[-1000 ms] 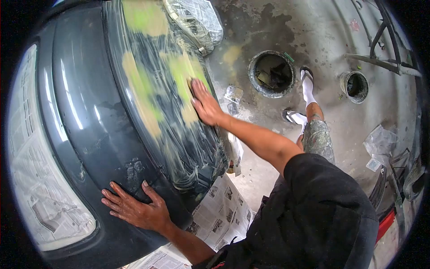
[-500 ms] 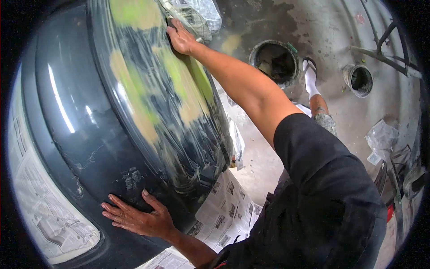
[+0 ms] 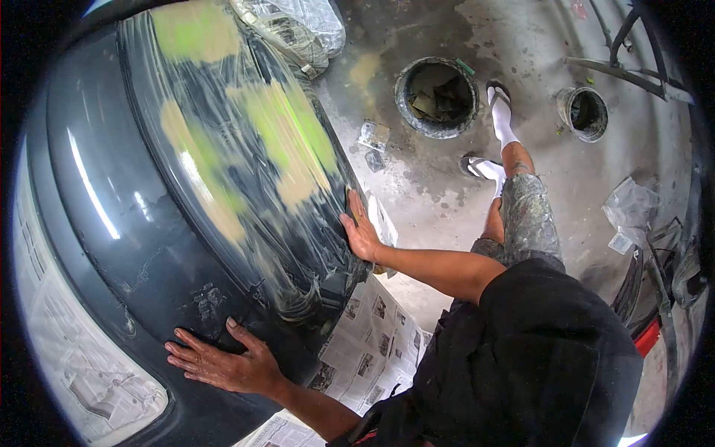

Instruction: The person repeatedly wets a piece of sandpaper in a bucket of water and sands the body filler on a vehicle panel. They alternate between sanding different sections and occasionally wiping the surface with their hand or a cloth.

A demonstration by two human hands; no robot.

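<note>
A dark, glossy car body panel (image 3: 119, 156) fills the left side. Green and tan patches show through milky wet streaks (image 3: 261, 201) on its curved part. My left hand (image 3: 223, 363) lies flat on the dark paint near the bottom, fingers spread and thumb apart, holding nothing. Lower on the streaked part, at its right edge, my right hand (image 3: 363, 229) presses with its fingers close together. Something dark and thin seems to sit under its fingers, but the hand hides it.
Newspaper (image 3: 365, 335) covers the area below the panel, and masked glass (image 3: 89, 365) is at left. A bucket (image 3: 437, 97) with dark scraps and a smaller pail (image 3: 583, 114) stand on the floor. Plastic wrap (image 3: 298, 33) hangs at the top. My feet (image 3: 500, 115) are in sandals.
My right hand has slid from the top of the streaked area down to its lower right edge, drawing the arm back. My left hand stays in place. The view has shifted slightly.
</note>
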